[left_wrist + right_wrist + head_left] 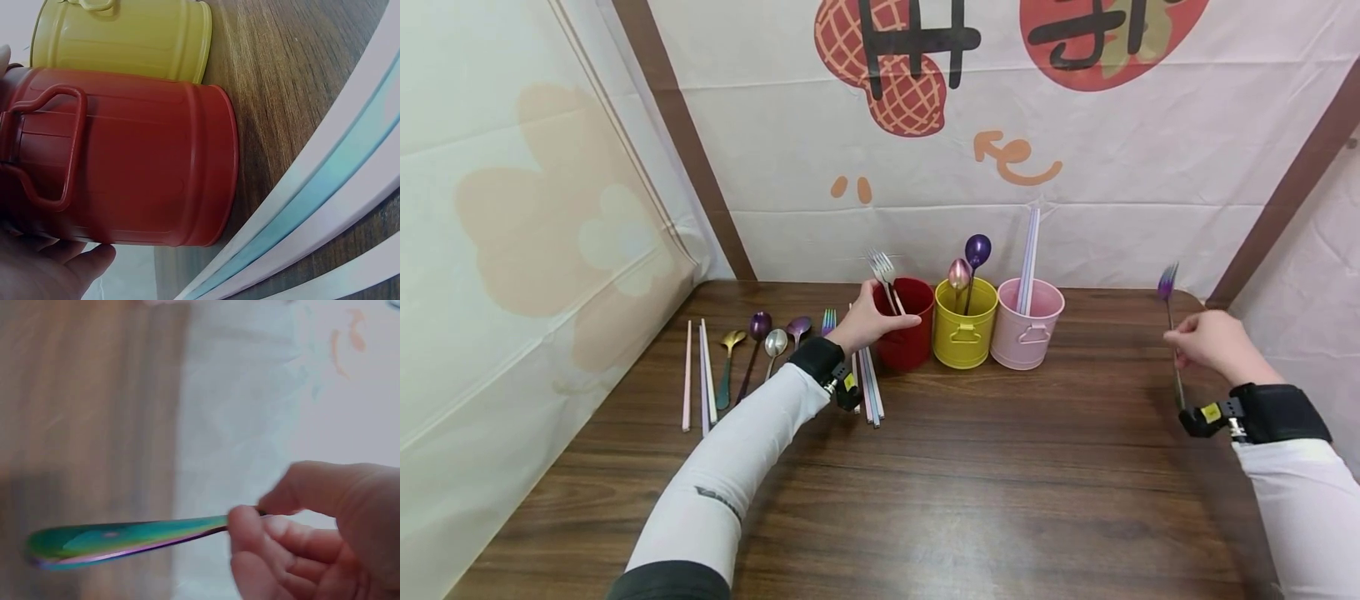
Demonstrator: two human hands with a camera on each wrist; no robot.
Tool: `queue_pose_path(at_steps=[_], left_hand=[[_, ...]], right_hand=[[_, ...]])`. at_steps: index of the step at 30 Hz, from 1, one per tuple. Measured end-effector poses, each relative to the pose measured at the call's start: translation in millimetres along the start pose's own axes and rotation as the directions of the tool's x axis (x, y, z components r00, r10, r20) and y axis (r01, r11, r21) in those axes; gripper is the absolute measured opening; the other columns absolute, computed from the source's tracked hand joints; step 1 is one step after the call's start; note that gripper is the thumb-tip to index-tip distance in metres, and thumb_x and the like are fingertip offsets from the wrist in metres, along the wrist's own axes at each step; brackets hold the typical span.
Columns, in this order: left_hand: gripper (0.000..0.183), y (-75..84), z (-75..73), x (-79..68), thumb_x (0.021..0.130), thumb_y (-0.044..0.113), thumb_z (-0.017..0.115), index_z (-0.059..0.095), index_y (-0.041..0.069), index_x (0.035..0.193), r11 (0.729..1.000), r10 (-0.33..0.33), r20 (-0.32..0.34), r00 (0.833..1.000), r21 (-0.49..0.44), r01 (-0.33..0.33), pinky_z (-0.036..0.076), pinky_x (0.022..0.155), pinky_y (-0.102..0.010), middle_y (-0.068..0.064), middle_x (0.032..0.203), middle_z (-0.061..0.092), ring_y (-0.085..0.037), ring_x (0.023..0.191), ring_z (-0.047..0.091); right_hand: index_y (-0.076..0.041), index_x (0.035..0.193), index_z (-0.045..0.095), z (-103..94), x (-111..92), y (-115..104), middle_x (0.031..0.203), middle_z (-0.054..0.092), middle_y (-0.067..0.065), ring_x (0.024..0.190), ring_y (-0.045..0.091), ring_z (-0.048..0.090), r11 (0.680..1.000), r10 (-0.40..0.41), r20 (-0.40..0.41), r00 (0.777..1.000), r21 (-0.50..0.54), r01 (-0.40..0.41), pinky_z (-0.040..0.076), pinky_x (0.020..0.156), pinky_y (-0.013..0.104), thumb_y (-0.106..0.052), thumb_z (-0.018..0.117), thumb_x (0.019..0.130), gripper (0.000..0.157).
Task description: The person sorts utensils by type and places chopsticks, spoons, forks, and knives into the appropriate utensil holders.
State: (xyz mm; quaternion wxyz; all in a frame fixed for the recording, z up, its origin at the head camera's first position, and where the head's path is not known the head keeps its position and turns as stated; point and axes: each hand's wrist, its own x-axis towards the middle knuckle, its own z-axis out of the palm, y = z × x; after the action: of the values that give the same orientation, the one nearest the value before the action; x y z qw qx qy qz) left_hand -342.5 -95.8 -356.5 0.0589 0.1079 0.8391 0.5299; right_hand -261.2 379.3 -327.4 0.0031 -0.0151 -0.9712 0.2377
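Note:
My left hand (pixel 867 321) grips the red pail (pixel 912 346) around its upper part. In the left wrist view, fingertips (pixel 94 259) show along one side of the pail, near its small wire-like handle. Silver forks (pixel 883 268) lean out of the red pail with their tines up. Far to the right, my right hand (pixel 1213 343) pinches a fork (pixel 1167 287) with iridescent purple tines, held upright, tines at the top. Its shiny green and purple handle end (pixel 112 544) sticks out beyond the fingers in the right wrist view.
Beside the red pail stand a yellow pail (pixel 964 333) with two spoons and a pink pail (pixel 1022 342) with chopsticks (pixel 1028 258). On the left, spoons (pixel 775 342), several chopsticks (pixel 687 375) and an iridescent fork (pixel 828 321) lie on the wooden table (pixel 970 483). A curtain (pixel 775 150) hangs behind.

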Motion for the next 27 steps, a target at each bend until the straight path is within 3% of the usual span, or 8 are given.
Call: queue_pose_path(at_steps=[3, 7, 10, 15, 20, 27], left_hand=[[0.093, 0.3, -0.1, -1.0, 0.081, 0.035, 0.078, 0.017, 0.009, 0.147, 1.000, 0.000, 0.004, 1.000, -0.013, 0.001, 0.041, 0.101, -0.048, -0.017, 0.140, 0.040, -0.030, 0.124, 0.043], [0.093, 0.7, 0.0, -2.3, 0.081, 0.034, 0.078, 0.017, 0.009, 0.146, 1.000, -0.008, 0.006, 1.000, -0.018, 0.008, 0.042, 0.101, -0.048, -0.016, 0.139, 0.041, -0.029, 0.123, 0.043], [0.095, 2.0, 0.3, -2.8, 0.081, 0.035, 0.078, 0.016, 0.008, 0.147, 1.000, -0.009, 0.005, 1.000, -0.014, 0.009, 0.041, 0.101, -0.048, -0.017, 0.141, 0.040, -0.030, 0.124, 0.043], [0.097, 3.6, 0.8, -3.2, 0.081, 0.036, 0.078, 0.014, 0.006, 0.148, 1.000, -0.012, 0.002, 1.000, -0.002, 0.012, 0.040, 0.102, -0.048, -0.018, 0.142, 0.039, -0.030, 0.126, 0.043], [0.097, 3.6, 0.4, -3.8, 0.081, 0.036, 0.078, 0.015, 0.007, 0.148, 1.000, -0.021, -0.005, 1.000, 0.006, 0.022, 0.041, 0.102, -0.048, -0.017, 0.142, 0.039, -0.030, 0.126, 0.042], [0.096, 2.6, 0.5, -1.7, 0.082, 0.036, 0.077, 0.015, 0.007, 0.148, 1.000, -0.009, -0.005, 1.000, -0.001, 0.009, 0.040, 0.103, -0.048, -0.018, 0.143, 0.038, -0.030, 0.127, 0.041]], right_hand=[[0.011, 0.093, 0.059, -11.2, 1.0, -25.1, 0.060, 0.064, 0.005, 0.059, 0.017, 0.059, 0.999, -0.033, -0.125, 0.992, 0.007, 0.035, 0.042, 0.057, 0.034, -0.018, 0.051, 0.096, 0.030], [0.007, 0.095, 0.060, -19.2, 2.8, -57.5, 0.067, 0.066, 0.010, 0.057, 0.011, 0.060, 0.991, -0.098, -0.259, 0.961, 0.061, 0.118, 0.040, 0.053, 0.028, -0.019, 0.051, 0.096, 0.028], [0.006, 0.096, 0.062, -21.3, 3.7, -79.5, 0.072, 0.067, 0.013, 0.053, 0.002, 0.058, 0.976, -0.143, -0.357, 0.923, 0.107, 0.192, 0.040, 0.050, 0.021, -0.019, 0.051, 0.096, 0.027], [0.005, 0.097, 0.064, -22.0, 5.4, -113.5, 0.082, 0.067, 0.021, 0.052, -0.010, 0.052, 0.940, -0.190, -0.504, 0.843, 0.154, 0.304, 0.039, 0.048, 0.013, -0.019, 0.054, 0.097, 0.026], [0.005, 0.101, 0.064, -19.1, 10.1, -143.2, 0.089, 0.067, 0.023, 0.055, -0.015, 0.051, 0.903, -0.229, -0.590, 0.774, 0.169, 0.395, 0.040, 0.053, 0.007, -0.018, 0.056, 0.097, 0.025], [0.007, 0.102, 0.062, -8.5, 20.7, -170.9, 0.089, 0.067, 0.019, 0.062, -0.004, 0.058, 0.820, -0.234, -0.651, 0.722, 0.266, 0.506, 0.046, 0.062, 0.009, -0.018, 0.056, 0.098, 0.025]])
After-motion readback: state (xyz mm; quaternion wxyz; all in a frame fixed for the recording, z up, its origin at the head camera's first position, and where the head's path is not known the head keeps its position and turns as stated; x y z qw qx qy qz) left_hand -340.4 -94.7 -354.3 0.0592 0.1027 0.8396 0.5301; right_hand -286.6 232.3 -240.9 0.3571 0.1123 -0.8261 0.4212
